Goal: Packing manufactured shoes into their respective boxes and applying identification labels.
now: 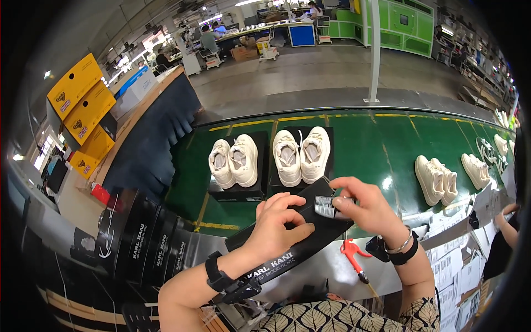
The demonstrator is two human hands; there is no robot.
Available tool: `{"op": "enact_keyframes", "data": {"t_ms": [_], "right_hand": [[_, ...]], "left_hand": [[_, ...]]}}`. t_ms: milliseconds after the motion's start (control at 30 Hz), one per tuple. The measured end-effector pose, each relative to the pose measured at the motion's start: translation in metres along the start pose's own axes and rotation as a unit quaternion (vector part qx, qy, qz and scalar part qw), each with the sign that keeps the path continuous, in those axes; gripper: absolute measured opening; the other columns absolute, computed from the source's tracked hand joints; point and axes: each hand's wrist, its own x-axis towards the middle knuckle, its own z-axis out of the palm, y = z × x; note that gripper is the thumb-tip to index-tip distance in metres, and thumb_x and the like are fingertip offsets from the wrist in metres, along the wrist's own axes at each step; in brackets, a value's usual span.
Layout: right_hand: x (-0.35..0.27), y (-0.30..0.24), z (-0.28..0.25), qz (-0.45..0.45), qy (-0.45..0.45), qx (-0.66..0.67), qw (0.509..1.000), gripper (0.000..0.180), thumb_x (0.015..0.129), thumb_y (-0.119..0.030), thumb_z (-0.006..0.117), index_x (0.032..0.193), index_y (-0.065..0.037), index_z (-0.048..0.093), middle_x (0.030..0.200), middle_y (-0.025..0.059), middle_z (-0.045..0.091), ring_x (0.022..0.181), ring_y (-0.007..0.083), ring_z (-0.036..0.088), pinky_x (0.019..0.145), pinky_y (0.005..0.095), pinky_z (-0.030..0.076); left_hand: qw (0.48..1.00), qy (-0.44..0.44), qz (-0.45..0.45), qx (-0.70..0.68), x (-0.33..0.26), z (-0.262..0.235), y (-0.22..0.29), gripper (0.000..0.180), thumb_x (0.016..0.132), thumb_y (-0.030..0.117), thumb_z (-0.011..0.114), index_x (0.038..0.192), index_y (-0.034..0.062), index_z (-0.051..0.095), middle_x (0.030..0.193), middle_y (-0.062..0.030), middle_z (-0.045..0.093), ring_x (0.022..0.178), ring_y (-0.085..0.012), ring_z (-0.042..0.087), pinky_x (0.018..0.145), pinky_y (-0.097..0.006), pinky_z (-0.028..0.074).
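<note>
A long black shoebox with pale lettering lies tilted in front of me at the near edge of the green conveyor. My left hand grips it from above, fingers bent over its top and thumb stretched along it. At the box's right end sits a white barcode label. My right hand pinches the label's right edge between thumb and finger. Just beyond, two pairs of cream sneakers, a left pair and a right pair, stand on black boxes.
Black shoeboxes stand at the left, near stacked yellow boxes. A red air blow gun lies by my right forearm. More sneakers rest on the conveyor. Paper sheets and another person's arm are at right.
</note>
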Motion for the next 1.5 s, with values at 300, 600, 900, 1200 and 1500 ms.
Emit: {"op": "enact_keyframes", "data": {"t_ms": [300,600,900,1200,1500], "right_hand": [[-0.014,-0.006,-0.008,-0.072,-0.075,0.016,0.994,0.026,0.082,-0.009,0.055,0.108,-0.005,0.051,0.070,0.0081,0.056,0.060,0.0222,0.057,0.057,0.0302,0.045],[-0.010,0.014,-0.020,0.145,-0.057,0.071,0.985,0.025,0.070,-0.011,0.070,0.090,-0.001,0.059,0.067,0.0064,0.059,0.057,0.0155,0.056,0.056,0.0272,0.045],[-0.013,0.028,-0.022,0.081,-0.040,-0.033,0.995,0.022,0.069,-0.012,0.070,0.087,-0.003,0.061,0.064,0.0037,0.063,0.056,0.0127,0.058,0.053,0.0252,0.045],[-0.010,0.034,-0.036,0.099,-0.085,-0.009,0.991,0.023,0.068,-0.013,0.071,0.085,-0.003,0.060,0.063,0.0037,0.062,0.055,0.0123,0.058,0.052,0.0240,0.044],[-0.026,0.040,-0.021,-0.078,-0.028,-0.272,0.959,0.039,0.069,-0.023,0.070,0.100,-0.004,0.053,0.083,0.0096,0.060,0.071,0.0275,0.061,0.061,0.0343,0.049]], "left_hand": [[1.000,0.003,-0.012,-0.003,0.003,0.009,0.020,0.015,0.072,0.019,0.073,0.073,0.0071,0.064,0.110,-0.0050,0.056,0.115,-0.0267,0.043,0.097,-0.038,0.028],[1.000,0.007,0.016,-0.016,0.004,0.021,0.022,0.014,0.069,0.015,0.073,0.068,0.0069,0.062,0.107,-0.0026,0.058,0.116,-0.0270,0.042,0.098,-0.040,0.025],[0.995,-0.034,-0.021,0.091,0.010,0.033,0.034,0.019,0.069,0.026,0.072,0.064,0.0093,0.064,0.111,-0.0009,0.055,0.120,-0.0275,0.037,0.099,-0.053,0.016],[0.993,-0.037,-0.028,0.107,0.016,0.040,0.039,0.019,0.066,0.025,0.072,0.062,0.0099,0.063,0.109,0.0001,0.055,0.118,-0.0268,0.037,0.098,-0.054,0.015],[0.988,-0.027,0.013,0.150,0.022,0.046,0.044,0.023,0.063,0.024,0.074,0.061,0.0095,0.056,0.107,-0.0038,0.053,0.113,-0.0282,0.040,0.093,-0.047,0.025]]}}
